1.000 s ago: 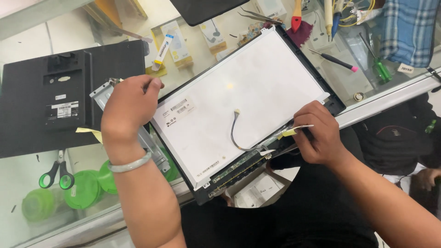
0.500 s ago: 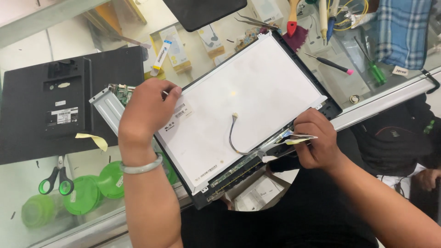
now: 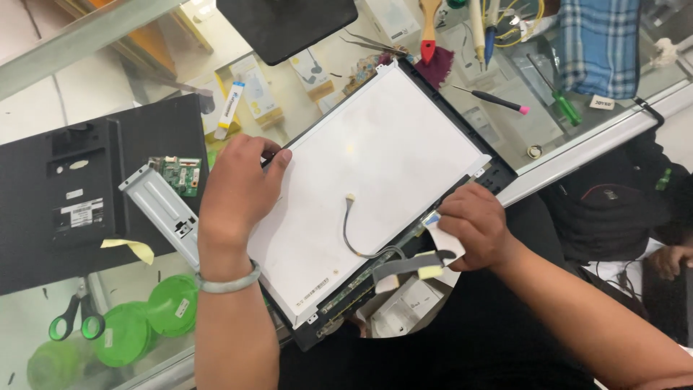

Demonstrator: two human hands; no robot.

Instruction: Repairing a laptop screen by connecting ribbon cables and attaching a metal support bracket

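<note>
Left hand (image 3: 238, 191) slid along panel (image 3: 375, 180) edge — grip pressing it, right hand (image 3: 473, 227) pinching tape strip (image 3: 444, 242).

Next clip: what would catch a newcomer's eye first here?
The big white display panel lying face down in its black frame fills the middle of the glass counter. The left hand presses on its left edge, while the right hand at the lower right corner pinches a flat ribbon cable with yellow tape. A thin grey wire curls across the panel's back, and green-handled scissors lie at the lower left.
</note>
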